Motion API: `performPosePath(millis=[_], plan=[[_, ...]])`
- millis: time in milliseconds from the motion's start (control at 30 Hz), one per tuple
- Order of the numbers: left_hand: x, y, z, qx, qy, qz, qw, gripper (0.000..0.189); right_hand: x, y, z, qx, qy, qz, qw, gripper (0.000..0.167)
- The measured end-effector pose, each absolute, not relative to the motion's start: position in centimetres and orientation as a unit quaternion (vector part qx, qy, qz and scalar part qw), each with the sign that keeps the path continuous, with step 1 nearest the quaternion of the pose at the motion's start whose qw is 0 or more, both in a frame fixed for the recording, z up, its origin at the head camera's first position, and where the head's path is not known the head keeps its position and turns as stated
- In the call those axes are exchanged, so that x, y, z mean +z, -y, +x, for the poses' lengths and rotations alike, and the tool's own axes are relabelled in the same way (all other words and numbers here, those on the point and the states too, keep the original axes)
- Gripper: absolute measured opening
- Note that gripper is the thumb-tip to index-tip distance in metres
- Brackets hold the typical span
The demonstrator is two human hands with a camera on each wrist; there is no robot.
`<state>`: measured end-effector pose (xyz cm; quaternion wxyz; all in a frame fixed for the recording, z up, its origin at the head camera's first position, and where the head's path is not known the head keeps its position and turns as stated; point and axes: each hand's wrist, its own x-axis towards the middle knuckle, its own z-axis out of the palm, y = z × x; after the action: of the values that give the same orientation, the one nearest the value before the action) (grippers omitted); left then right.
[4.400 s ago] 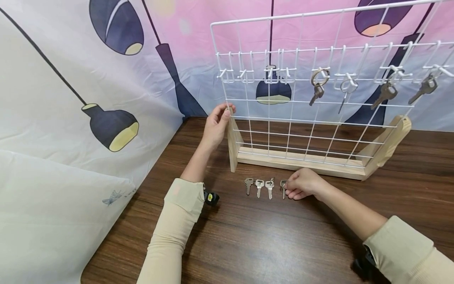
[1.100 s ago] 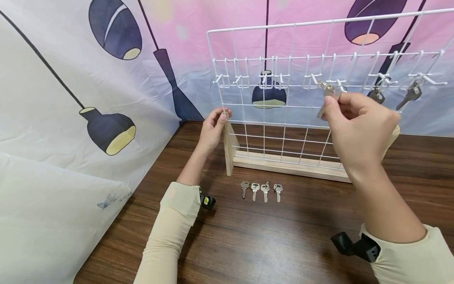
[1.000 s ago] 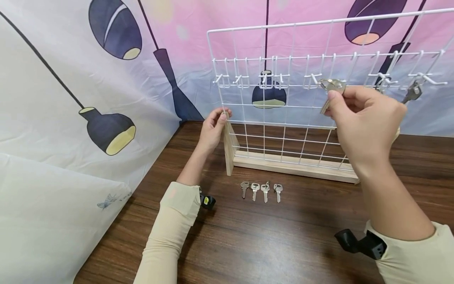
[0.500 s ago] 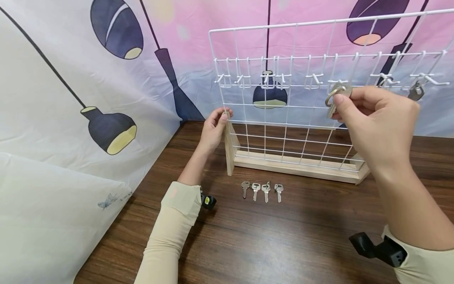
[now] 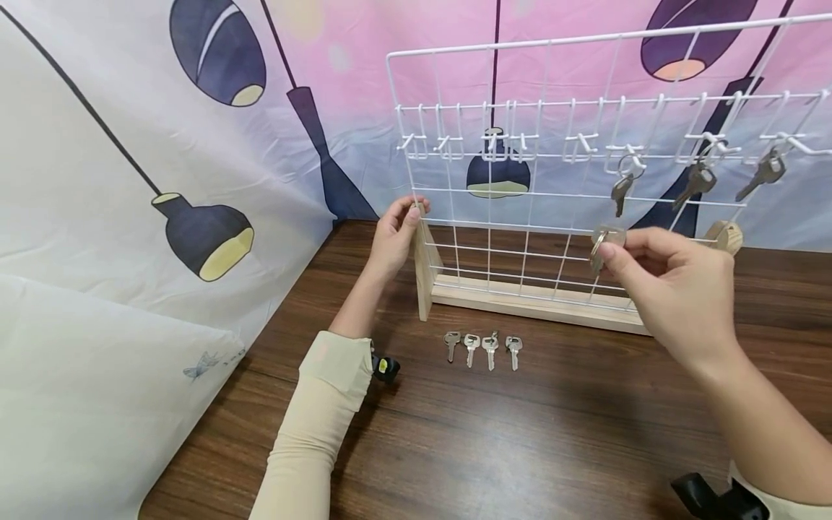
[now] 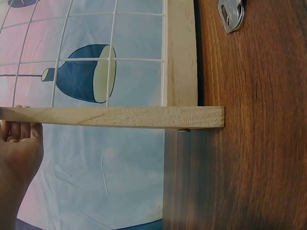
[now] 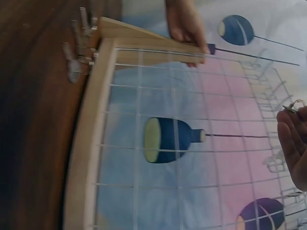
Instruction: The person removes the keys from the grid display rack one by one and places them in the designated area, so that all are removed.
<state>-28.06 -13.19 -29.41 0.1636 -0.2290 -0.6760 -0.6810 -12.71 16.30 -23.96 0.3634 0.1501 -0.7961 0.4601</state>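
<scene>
My right hand [image 5: 692, 296] pinches a metal key [image 5: 611, 237] with a ring, in front of the white wire grid and below its hooks. In the right wrist view, the key's ring [image 7: 298, 102] shows at the fingertips. My left hand [image 5: 392, 237] grips the upper end of the rack's left wooden post [image 5: 425, 267]; the left wrist view shows its fingers [image 6: 21, 130] at the wood. Three keys hang on the right-hand hooks, among them a brown key [image 5: 622, 193]. Several keys lie in a row before the rack, the rightmost key [image 5: 513, 350] slightly apart.
The rack's wooden base [image 5: 533, 302] stands on a dark wood table [image 5: 520, 448]. White hooks, among them a bare hook [image 5: 581, 142], line the grid's upper part. A printed cloth [image 5: 364, 166] hangs behind and to the left.
My right hand left the rightmost key on the table, rose to the hooks and took a ringed key off one. It has since lowered with that key. My left hand has stayed on the post.
</scene>
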Motion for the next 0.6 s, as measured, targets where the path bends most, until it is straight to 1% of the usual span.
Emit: performPosePath(millis=[100, 200, 500, 600], plan=[[-29.4, 13.2, -28.0, -0.68, 0.675, -0.233, 0.163, 0.026, -25.2, -16.2, -12.4, 0.445, 0.801, 0.158, 0.368, 0.004], [-29.5, 13.2, -28.1, -0.68, 0.676, -0.233, 0.165, 0.025, -26.3, -16.3, -12.1, 0.431, 0.815, 0.16, 0.354, 0.003], [-29.4, 13.2, -28.0, -0.679, 0.679, -0.227, 0.162, 0.025, -29.9, -16.5, -12.1, 0.453, 0.843, 0.155, 0.248, 0.003], [-29.4, 13.2, -28.0, -0.679, 0.68, -0.227, 0.16, 0.026, -30.9, -16.5, -12.7, 0.467, 0.848, 0.155, 0.198, 0.005]])
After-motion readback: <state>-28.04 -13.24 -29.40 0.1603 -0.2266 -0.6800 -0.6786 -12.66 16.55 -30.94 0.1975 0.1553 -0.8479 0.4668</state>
